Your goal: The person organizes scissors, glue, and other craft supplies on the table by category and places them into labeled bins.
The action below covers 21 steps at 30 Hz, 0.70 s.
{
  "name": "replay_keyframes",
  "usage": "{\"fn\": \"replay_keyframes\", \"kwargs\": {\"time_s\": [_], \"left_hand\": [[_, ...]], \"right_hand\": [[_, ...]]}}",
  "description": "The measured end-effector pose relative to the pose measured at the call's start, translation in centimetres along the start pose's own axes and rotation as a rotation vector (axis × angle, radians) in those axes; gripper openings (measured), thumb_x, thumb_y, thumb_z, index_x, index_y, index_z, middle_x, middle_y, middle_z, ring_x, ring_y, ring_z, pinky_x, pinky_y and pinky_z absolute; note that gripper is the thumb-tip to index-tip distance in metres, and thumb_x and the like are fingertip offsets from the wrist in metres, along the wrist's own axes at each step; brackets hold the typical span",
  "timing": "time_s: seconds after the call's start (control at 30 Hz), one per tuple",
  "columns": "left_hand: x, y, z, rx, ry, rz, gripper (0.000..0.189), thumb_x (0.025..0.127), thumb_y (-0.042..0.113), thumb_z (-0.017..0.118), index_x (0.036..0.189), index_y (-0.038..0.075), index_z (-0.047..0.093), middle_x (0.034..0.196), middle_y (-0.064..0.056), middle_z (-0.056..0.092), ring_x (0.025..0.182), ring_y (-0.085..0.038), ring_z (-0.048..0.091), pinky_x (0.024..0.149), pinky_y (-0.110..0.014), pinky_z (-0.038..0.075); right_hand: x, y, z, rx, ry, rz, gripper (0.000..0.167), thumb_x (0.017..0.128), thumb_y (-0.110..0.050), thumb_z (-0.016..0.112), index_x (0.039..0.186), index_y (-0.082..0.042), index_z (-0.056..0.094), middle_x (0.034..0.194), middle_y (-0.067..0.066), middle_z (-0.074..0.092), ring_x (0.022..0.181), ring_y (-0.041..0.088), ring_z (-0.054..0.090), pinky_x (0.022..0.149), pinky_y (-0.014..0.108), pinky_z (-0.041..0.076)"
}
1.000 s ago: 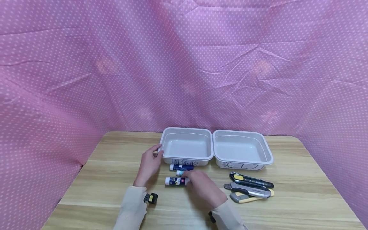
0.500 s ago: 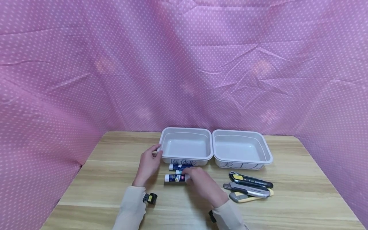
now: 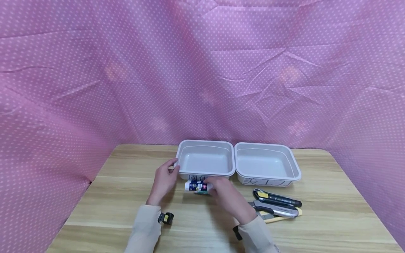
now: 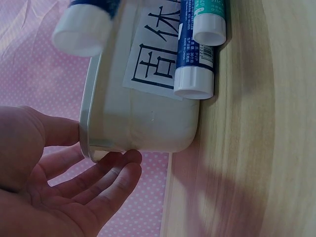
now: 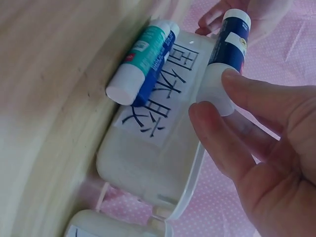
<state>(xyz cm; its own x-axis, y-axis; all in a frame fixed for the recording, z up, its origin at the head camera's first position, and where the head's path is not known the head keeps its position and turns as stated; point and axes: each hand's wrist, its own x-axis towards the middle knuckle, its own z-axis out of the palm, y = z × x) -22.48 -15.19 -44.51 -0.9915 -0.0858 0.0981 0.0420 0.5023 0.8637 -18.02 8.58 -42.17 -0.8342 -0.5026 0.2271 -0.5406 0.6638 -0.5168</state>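
Observation:
My right hand (image 3: 228, 197) pinches a navy glue stick (image 5: 230, 45) by its white end with thumb and fingers. The stick is raised in front of the left white box (image 3: 207, 173), overlapping two more glue sticks in the head view. Those two lie along the box's labelled front: a teal one (image 5: 146, 52) and another navy one (image 4: 194, 54). My left hand (image 3: 163, 181) rests against the box's left end, fingertips at the rim and end wall, fingers only slightly bent.
A second white labelled box (image 3: 268, 181) stands against the right side of the first. Several utility knives (image 3: 276, 204) lie piled before it, right of my right forearm. A pink dotted cloth (image 3: 202, 70) hangs behind the wooden table (image 3: 110, 196).
My right hand has lifted the nearest navy glue stick and moved it away from me, up toward the left box. The left hand stays at the box's end.

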Motion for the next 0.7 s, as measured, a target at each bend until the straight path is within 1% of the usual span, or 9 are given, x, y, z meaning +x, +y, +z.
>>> {"fn": "replay_keyframes", "kwargs": {"time_s": [0.1, 0.27, 0.5, 0.7], "left_hand": [[0.0, -0.1, 0.0, -0.001, 0.005, 0.002, 0.042, 0.103, 0.012, 0.058, 0.143, -0.002, 0.055, 0.139, -0.027, 0.059, 0.108, -0.035, 0.070, 0.086, -0.038, 0.063], [0.0, -0.2, 0.0, -0.002, 0.006, 0.011, 0.042, 0.103, 0.012, 0.058, 0.142, -0.002, 0.055, 0.138, -0.027, 0.059, 0.107, -0.035, 0.070, 0.087, -0.038, 0.062], [0.0, -0.5, -0.1, -0.008, 0.001, 0.016, 0.042, 0.103, 0.011, 0.058, 0.143, -0.002, 0.054, 0.140, -0.028, 0.058, 0.109, -0.037, 0.069, 0.088, -0.039, 0.062], [0.0, -0.4, 0.0, -0.009, -0.002, 0.010, 0.043, 0.103, 0.012, 0.058, 0.144, -0.002, 0.053, 0.142, -0.027, 0.057, 0.110, -0.037, 0.069, 0.089, -0.039, 0.062]], "right_hand": [[0.1, -0.1, -0.4, -0.001, 0.012, 0.018, 0.030, 0.091, 0.001, 0.071, 0.121, -0.003, 0.071, 0.117, 0.012, 0.074, 0.108, 0.028, 0.070, 0.094, 0.042, 0.059], [0.4, 0.0, -1.0, -0.009, 0.040, 0.060, 0.029, 0.094, -0.001, 0.070, 0.123, -0.006, 0.071, 0.118, 0.011, 0.073, 0.108, 0.024, 0.070, 0.094, 0.040, 0.060], [0.8, 0.2, -1.6, -0.035, 0.147, 0.056, 0.029, 0.093, 0.000, 0.072, 0.121, -0.008, 0.071, 0.119, 0.009, 0.074, 0.109, 0.025, 0.070, 0.094, 0.041, 0.060], [1.3, 0.5, -2.4, -0.039, 0.159, 0.082, 0.031, 0.094, -0.001, 0.071, 0.124, -0.008, 0.070, 0.120, 0.008, 0.073, 0.110, 0.024, 0.069, 0.094, 0.038, 0.060]]}}
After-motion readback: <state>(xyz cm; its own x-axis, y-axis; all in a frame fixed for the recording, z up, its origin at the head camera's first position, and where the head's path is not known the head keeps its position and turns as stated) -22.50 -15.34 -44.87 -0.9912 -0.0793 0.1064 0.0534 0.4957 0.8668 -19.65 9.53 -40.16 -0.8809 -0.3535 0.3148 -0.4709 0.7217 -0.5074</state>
